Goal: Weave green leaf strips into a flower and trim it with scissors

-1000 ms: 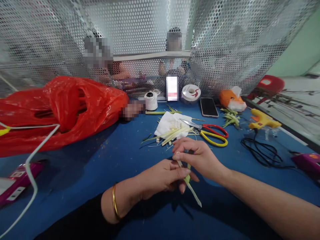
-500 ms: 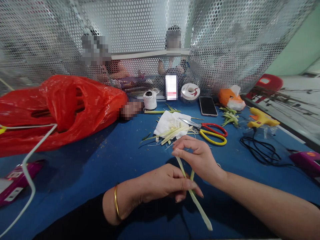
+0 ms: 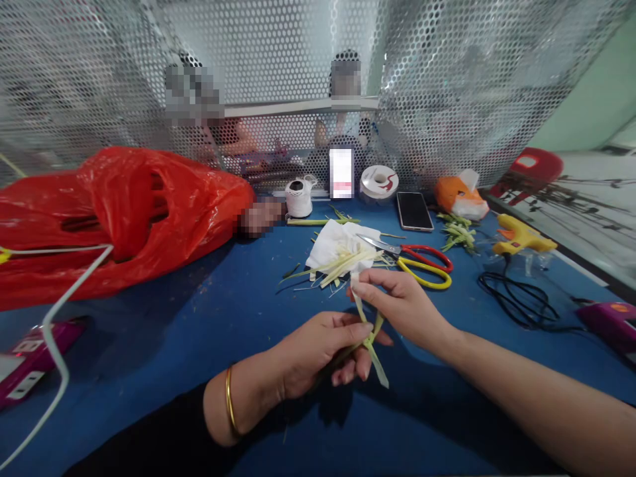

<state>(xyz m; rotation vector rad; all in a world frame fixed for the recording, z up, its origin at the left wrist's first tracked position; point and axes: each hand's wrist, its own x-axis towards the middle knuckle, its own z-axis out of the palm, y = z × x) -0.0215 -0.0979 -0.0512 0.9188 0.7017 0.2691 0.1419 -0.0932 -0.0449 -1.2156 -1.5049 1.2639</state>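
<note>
Over the blue tabletop (image 3: 199,371), my left hand (image 3: 325,348) pinches a pale green leaf-like strip (image 3: 379,366) between thumb and fingers. Its free end points down and to the right, and strips appear to cross at my fingertips. My right hand (image 3: 405,301) pinches the whitish upper end of a strip, just above and right of the left hand. Beyond the hands, more pale strips (image 3: 345,264) lie on a white tissue (image 3: 322,242). Scissors (image 3: 424,273) with one red and one yellow handle rest beside them, blades on the tissue.
A red plastic bag (image 3: 129,218) fills the left side. Along the back stand a white thread spool (image 3: 299,202), a lit phone (image 3: 341,173) and a ribbon roll (image 3: 379,183). To the right are a dark phone (image 3: 415,212), tissue pack (image 3: 461,199), yellow glue gun (image 3: 524,238) and black cord (image 3: 517,301).
The strip's lower free end has drawn up and now shows shorter below my left hand. My left hand has turned and moved slightly up; my right hand has shifted slightly right.
</note>
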